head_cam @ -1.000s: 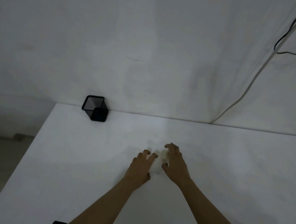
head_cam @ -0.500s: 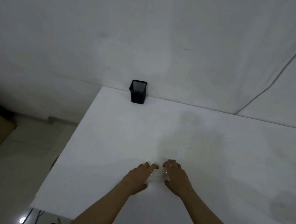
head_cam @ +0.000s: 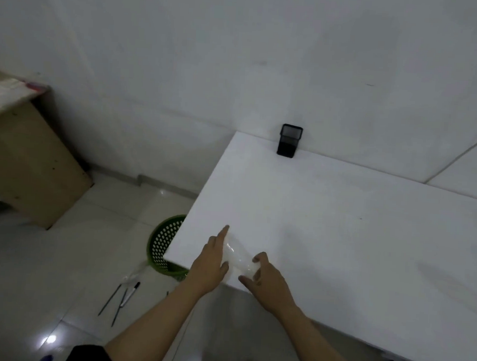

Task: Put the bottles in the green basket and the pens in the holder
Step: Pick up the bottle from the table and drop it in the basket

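A clear plastic bottle (head_cam: 238,260) lies between my two hands at the front left corner of the white table (head_cam: 340,228). My left hand (head_cam: 208,267) presses along its left side with fingers stretched out. My right hand (head_cam: 267,279) grips its near end. The green basket (head_cam: 162,245) stands on the floor just below that corner, partly hidden by the tabletop. Three dark pens (head_cam: 122,301) lie on the floor in front of the basket, beside what looks like another clear bottle (head_cam: 135,274). The black mesh holder (head_cam: 289,140) stands at the table's back edge against the wall.
A brown cabinet (head_cam: 24,153) stands on the tiled floor at the left. A white wall runs behind the table, with a cable (head_cam: 456,154) down its right side.
The view has swung left and down, so the basket, pens and floor are now in sight. Both hands have moved with the bottle to the table's front left corner.
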`<state>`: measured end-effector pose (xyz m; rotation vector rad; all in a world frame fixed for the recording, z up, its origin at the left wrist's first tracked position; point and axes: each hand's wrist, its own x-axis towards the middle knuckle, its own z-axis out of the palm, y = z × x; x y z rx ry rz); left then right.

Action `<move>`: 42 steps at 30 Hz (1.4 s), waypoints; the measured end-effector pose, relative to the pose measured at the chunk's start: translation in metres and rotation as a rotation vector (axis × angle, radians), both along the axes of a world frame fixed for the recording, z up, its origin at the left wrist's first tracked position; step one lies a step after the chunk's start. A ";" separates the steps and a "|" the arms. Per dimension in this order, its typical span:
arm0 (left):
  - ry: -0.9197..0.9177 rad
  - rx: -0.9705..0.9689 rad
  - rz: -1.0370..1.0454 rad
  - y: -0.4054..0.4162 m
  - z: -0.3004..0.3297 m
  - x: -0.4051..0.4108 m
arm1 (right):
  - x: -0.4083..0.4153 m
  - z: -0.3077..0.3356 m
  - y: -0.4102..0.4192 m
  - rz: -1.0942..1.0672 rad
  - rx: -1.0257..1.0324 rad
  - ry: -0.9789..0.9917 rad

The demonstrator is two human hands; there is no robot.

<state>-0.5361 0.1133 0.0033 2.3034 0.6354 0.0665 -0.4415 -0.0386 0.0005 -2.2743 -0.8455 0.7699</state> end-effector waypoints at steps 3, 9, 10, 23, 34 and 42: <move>-0.087 -0.117 0.200 0.001 0.007 -0.024 | -0.027 0.008 0.022 0.026 0.051 0.076; -0.132 -0.318 0.420 0.004 0.008 -0.067 | -0.070 0.011 0.057 0.048 0.123 0.327; -0.121 -0.336 0.438 0.006 0.009 -0.073 | -0.077 0.012 0.063 0.053 0.124 0.365; -0.068 -0.339 0.470 0.107 -0.019 -0.176 | -0.189 -0.029 0.177 -0.011 0.113 0.452; 0.145 -0.384 0.311 0.220 -0.162 -0.170 | -0.194 -0.166 0.283 -0.401 0.041 0.736; 0.186 -0.398 0.295 0.273 -0.319 -0.100 | -0.122 -0.327 0.344 -0.660 0.009 0.812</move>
